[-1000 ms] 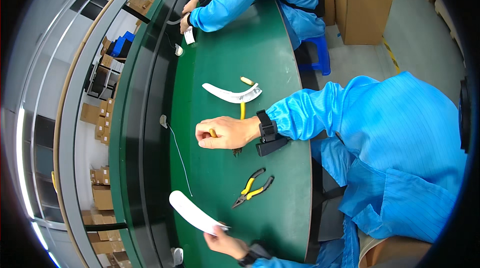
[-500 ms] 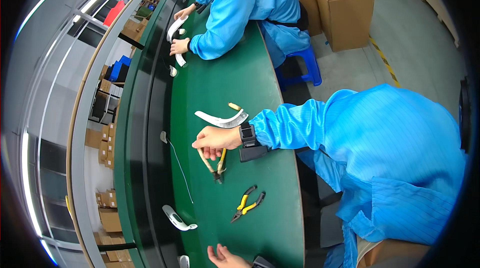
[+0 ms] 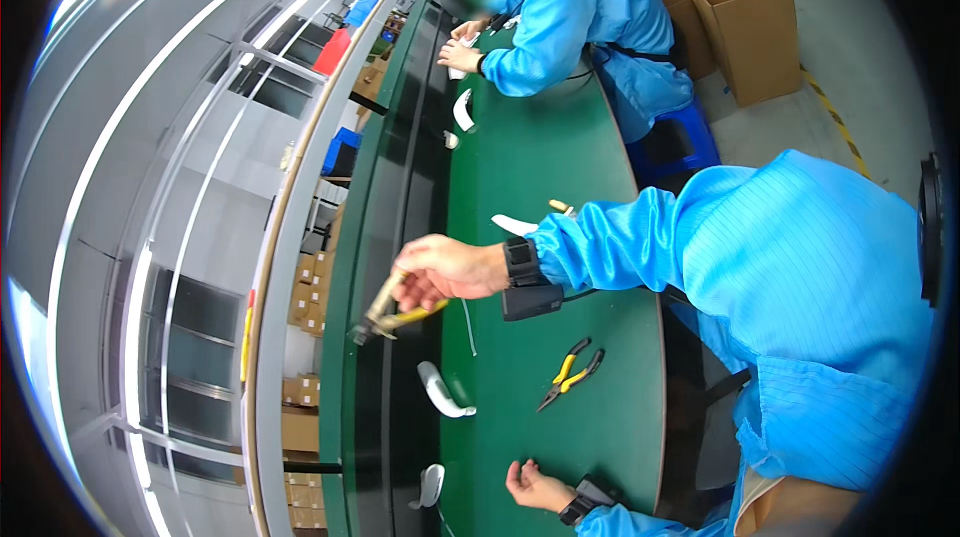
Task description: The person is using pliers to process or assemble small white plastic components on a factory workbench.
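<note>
My right hand (image 3: 440,269) grips a pair of pliers (image 3: 385,315) with worn pale yellow handles. The dark jaws point away from me, in front of the dark strip along the table's far edge. Lower in the view, my left hand (image 3: 540,487) hovers over or rests on the green table (image 3: 545,307), fingers apart and nothing in them. Between both hands lie needle-nose pliers (image 3: 570,377) with black and yellow handles. A white curved plastic part (image 3: 442,392) lies near the far edge, and another white part (image 3: 430,487) lies below it.
Beyond my right wrist are a white curved piece (image 3: 515,225), partly hidden by my sleeve, and a small yellowish piece (image 3: 560,207). A co-worker in blue (image 3: 590,17) handles white parts further along the table. An open cardboard box (image 3: 750,32) stands on the floor.
My right hand has lifted the pliers from over the table toward the far edge, and their jaws have swung outward. More of my left hand shows. The whole view has shifted.
</note>
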`<state>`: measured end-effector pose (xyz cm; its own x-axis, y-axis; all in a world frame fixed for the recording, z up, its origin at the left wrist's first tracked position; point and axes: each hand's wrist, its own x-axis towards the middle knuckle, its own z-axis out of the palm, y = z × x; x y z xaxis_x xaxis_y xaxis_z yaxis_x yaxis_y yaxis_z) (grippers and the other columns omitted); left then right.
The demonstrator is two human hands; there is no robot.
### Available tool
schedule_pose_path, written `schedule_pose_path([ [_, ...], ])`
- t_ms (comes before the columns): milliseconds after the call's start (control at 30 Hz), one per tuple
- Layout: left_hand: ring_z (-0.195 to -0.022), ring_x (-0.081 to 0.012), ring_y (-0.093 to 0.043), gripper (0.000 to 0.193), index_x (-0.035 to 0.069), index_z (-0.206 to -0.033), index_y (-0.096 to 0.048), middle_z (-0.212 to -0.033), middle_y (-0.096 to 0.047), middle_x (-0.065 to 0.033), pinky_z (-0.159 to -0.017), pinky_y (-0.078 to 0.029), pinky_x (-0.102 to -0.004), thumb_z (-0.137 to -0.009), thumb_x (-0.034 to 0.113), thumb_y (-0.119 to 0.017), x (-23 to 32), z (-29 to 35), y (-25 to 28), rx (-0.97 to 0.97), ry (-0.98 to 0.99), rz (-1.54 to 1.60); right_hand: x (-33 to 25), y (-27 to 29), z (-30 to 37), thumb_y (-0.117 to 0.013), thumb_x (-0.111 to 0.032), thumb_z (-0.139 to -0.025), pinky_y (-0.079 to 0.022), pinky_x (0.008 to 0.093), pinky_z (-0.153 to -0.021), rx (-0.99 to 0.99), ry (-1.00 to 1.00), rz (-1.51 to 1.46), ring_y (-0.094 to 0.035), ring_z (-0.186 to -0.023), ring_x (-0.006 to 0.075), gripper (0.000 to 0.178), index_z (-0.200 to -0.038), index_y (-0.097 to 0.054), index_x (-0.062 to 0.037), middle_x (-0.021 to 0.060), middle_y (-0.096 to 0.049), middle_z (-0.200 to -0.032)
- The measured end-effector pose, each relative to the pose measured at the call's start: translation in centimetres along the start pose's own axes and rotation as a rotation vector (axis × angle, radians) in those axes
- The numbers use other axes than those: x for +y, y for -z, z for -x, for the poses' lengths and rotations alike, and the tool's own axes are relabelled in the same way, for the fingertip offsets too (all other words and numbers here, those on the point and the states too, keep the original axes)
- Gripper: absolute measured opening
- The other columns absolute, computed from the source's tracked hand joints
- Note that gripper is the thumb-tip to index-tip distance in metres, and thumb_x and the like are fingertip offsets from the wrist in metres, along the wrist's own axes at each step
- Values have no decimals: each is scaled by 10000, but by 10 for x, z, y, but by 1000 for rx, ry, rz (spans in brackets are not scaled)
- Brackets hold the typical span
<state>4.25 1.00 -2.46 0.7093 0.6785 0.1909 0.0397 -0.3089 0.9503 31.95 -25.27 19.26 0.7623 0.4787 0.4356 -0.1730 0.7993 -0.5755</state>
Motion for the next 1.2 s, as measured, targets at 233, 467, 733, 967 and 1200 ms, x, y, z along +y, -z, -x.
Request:
schedule_pose_path([
  [233, -849, -202, -634, 187, -29, -991, -666, -950, -679, -138, -795, -511, -293, -805, -17, -653, 32, 14, -16, 83, -115, -67, -31, -110, -77, -450, -70, -982, -523, 256, -522, -21, 783, 506, -666, -661, 162, 96, -992, -489, 18, 123, -638, -835],
  [467, -847, -209, -637, 206, -21, -1000, -675, -941, -686, -143, -798, -506, -306, -798, 18, -662, 22, 7, -15, 86, -154, -175, -7, -122, -191, -490, -177, -979, -549, 308, -709, 204, 1024, 1254, -673, -712, 209, 174, -1007, -546, -14, 89, -663, -785],
  [733, -1059, -252, -550, 215, -53, -1010, -585, -1177, -535, -169, -887, -441, -396, -798, -23, -598, 13, -1, -15, 7, 88, 115, -18, -150, -215, -566, -267, -890, -431, 459, -907, 80, 807, 1936, -607, -1025, 278, 218, -954, -674, -89, 92, -682, -905],
  [967, -853, -198, -628, 212, -15, -1027, -672, -960, -684, -127, -812, -498, -296, -819, 11, -645, 21, 26, -20, 54, -47, -118, 24, -155, -186, -599, -258, -825, -493, 457, -831, -173, 933, 1856, -598, -1022, 339, 346, -1135, -656, -117, 107, -664, -1022],
  [1200, -855, -190, -631, 232, -22, -1050, -662, -968, -680, -129, -798, -505, -292, -821, 13, -647, -174, -152, 71, -298, 107, 376, 31, -213, -183, -608, -322, -827, -448, 399, -793, -214, 1349, 1764, -579, -969, 250, 218, -923, -645, -129, 57, -621, -931],
])
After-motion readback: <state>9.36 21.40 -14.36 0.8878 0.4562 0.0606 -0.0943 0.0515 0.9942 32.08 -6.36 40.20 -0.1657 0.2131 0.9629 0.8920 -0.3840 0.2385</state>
